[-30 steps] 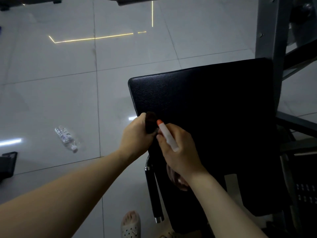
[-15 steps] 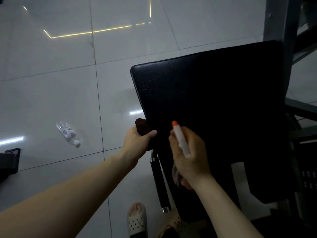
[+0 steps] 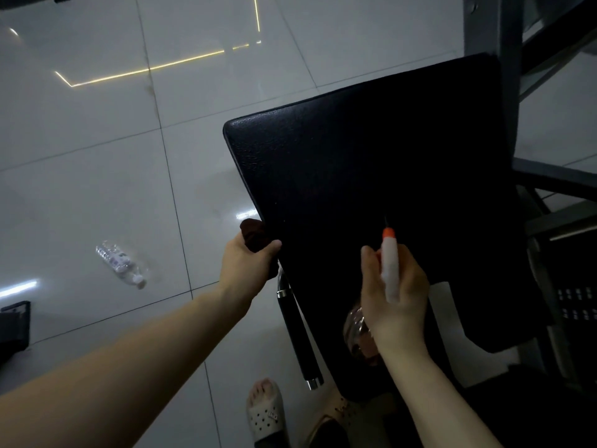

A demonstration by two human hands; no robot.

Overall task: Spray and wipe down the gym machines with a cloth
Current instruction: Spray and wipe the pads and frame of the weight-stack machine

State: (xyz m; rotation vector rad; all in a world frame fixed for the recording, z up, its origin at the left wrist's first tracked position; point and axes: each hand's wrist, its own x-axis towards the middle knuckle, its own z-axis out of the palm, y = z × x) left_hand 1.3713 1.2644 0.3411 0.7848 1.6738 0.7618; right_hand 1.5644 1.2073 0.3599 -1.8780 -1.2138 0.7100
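A large black padded seat [image 3: 371,176] of a gym machine fills the middle and right of the view. My left hand [image 3: 247,263] grips a dark brown cloth [image 3: 253,232] against the pad's lower left edge. My right hand [image 3: 392,295] holds a spray bottle [image 3: 389,263] with a white neck and an orange nozzle, pointed up over the pad's lower part. The bottle's clear body shows below my right hand.
A black handle bar [image 3: 298,337] with chrome ends hangs under the pad. A clear plastic bottle [image 3: 121,265] lies on the glossy tiled floor [image 3: 97,176] at left. Grey machine frame posts [image 3: 491,27] stand at right. My sandalled foot [image 3: 265,412] is below.
My right hand with the spray bottle has moved right, away from my left hand, which stays with the cloth at the pad's left edge. The view has shifted, so the pad now looks tilted.
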